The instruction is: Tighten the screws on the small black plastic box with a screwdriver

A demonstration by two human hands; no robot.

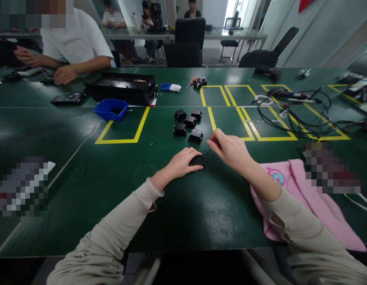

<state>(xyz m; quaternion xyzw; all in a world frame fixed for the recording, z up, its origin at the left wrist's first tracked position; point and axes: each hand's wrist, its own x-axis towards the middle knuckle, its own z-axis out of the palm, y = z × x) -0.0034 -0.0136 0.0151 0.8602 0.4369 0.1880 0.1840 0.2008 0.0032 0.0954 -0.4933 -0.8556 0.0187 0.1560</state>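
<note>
Screwdriver [209, 149] in my right hand [231, 150] slants down-left, tip on the black module [197, 160]. Left hand [183, 160] clamps that module to the surface [112, 174].

black boxes [187, 124]: 6 | blue bin [110, 109]: 1 | pink cloth [308, 198]: 1 | black tray [121, 87]: 1

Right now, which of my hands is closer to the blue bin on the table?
Left. Your left hand rests on a small black box, below and right of the blue bin. Your right hand, holding a thin tool, sits farther right, beyond the box.
</note>
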